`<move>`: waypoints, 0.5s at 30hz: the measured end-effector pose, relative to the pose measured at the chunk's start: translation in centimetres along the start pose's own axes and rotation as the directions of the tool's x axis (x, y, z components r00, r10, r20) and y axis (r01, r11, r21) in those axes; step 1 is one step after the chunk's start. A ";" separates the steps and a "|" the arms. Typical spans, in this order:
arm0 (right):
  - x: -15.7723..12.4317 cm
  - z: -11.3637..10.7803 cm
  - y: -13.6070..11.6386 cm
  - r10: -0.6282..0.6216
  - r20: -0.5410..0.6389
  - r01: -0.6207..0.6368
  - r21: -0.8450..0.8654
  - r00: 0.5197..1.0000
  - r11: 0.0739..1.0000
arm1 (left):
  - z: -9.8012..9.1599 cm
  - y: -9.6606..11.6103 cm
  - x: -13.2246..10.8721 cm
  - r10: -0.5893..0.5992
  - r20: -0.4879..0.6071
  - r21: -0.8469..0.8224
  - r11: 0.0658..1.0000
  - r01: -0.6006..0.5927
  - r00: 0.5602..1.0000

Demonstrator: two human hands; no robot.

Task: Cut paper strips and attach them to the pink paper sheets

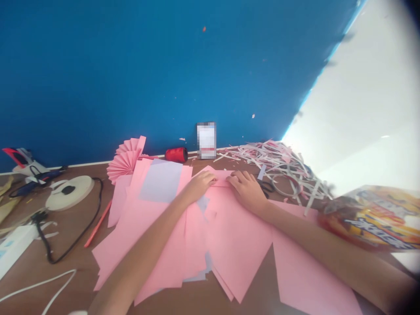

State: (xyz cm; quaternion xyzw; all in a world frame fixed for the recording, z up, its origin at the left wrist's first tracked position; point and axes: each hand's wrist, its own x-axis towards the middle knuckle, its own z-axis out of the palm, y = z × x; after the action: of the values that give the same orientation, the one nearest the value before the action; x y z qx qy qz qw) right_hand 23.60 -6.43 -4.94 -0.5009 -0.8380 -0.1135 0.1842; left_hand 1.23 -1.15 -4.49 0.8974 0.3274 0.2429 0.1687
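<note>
A pink sheet of paper (238,236) lies on the table in front of me, with a narrow folded strip along its far edge. My left hand (201,184) has its fingers closed on the left end of that fold. At the fold's right end, my right hand (247,189) grips the paper with bent fingers; its thumb is partly hidden. Several more pink sheets (157,240) are spread under and beside my left forearm, and a pale lilac piece (161,180) rests on top of them. Black scissors handles (267,188) show just beyond my right hand.
Pleated pink paper fans (126,159), a red thread spool (176,154) and an upright phone (206,141) stand near the blue wall. Paper strips (272,157) heap up at the back right, by a snack packet (377,218). Leftward are a tape roll (69,192), red pen (97,224) and power strip (16,247).
</note>
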 end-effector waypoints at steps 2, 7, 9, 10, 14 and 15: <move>0.0 0.0 0.1 -0.062 0.004 0.062 0.015 0.998 0.998 | 0.0 0.0 0.0 -0.016 -0.009 -0.012 1.000 0.016 1.000; 0.0 0.4 0.3 -0.076 -0.002 0.076 0.078 0.997 0.994 | -0.4 0.4 -0.2 -0.071 0.005 -0.086 0.994 0.071 0.997; -0.1 0.5 0.4 -0.078 -0.001 0.078 0.069 0.997 0.995 | -0.6 0.6 -0.3 -0.077 0.015 -0.095 0.992 0.078 0.997; -0.1 0.5 0.4 -0.081 0.004 0.080 0.062 0.997 0.995 | -0.7 0.7 -0.3 -0.076 0.017 -0.095 0.992 0.077 0.997; -0.2 0.3 0.4 -0.084 0.032 0.083 0.039 0.996 0.996 | -0.7 0.8 -0.4 -0.055 0.021 -0.075 0.996 0.057 0.998; -0.2 0.3 0.4 -0.080 0.033 0.079 0.035 0.996 0.996 | -0.7 0.7 -0.4 -0.047 0.022 -0.067 0.997 0.048 0.999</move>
State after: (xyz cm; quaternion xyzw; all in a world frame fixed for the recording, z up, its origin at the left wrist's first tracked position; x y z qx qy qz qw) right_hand 23.94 -6.27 -5.27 -0.4659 -0.8622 -0.0978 0.1734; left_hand 0.97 -1.84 -3.71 0.8856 0.3384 0.2406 0.2079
